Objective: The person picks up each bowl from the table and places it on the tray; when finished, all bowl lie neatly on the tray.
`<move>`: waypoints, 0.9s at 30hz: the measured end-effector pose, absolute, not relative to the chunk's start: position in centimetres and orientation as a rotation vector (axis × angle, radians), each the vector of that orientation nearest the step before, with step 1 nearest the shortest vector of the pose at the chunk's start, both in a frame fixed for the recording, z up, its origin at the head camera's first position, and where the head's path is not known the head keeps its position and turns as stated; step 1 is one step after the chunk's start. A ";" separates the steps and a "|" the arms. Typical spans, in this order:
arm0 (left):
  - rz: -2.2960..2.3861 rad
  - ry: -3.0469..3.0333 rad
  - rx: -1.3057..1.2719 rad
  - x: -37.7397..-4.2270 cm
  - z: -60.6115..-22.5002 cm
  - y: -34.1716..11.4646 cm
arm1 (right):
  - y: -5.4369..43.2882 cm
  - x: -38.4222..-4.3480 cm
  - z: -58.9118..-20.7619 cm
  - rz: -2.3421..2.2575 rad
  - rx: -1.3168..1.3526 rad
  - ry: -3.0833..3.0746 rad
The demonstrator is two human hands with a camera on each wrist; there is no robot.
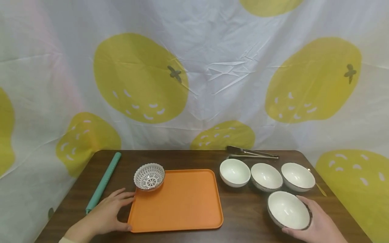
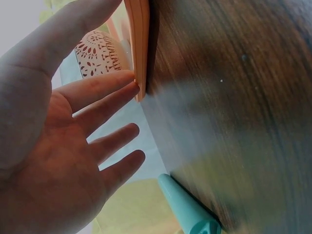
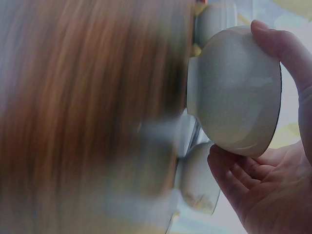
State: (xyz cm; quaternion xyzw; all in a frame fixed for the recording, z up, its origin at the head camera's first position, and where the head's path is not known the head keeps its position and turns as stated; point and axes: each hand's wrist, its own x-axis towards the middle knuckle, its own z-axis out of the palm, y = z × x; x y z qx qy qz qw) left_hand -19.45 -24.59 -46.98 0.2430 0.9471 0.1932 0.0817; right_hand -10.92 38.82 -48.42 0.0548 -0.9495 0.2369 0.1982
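My right hand (image 1: 319, 222) grips a white bowl (image 1: 288, 210) with a dark rim at the table's front right. In the right wrist view the thumb lies on one side of this bowl (image 3: 239, 90) and the fingers on the other. At the left, my left hand (image 1: 104, 211) spreads its straight fingers along the left edge of an orange tray (image 1: 182, 206). Its thumb touches the tray's near left corner, and fingertips (image 2: 127, 76) meet the tray's side in the left wrist view. A patterned bowl (image 1: 149, 177) sits on the tray's far left corner.
Three more white bowls, a left one (image 1: 235, 172), a middle one (image 1: 266, 176) and a right one (image 1: 297, 176), stand in a row behind the held bowl. Metal tongs (image 1: 253, 152) lie behind them. Beside the tray lies a long teal rod (image 1: 103, 184). A gold utensil (image 1: 321, 189) lies near the right edge.
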 end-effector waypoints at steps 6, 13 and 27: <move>0.576 2.827 0.716 -19.4 -47.0 -24.5 | 35.3 -10.5 -47.5 0.729 0.272 -2.663; 0.588 2.814 0.724 -19.6 -47.0 -24.7 | 29.3 -11.2 -46.0 0.811 0.438 -2.705; 0.655 2.826 0.802 -19.6 -47.6 -25.7 | 17.0 -15.2 -46.1 1.133 0.803 -2.675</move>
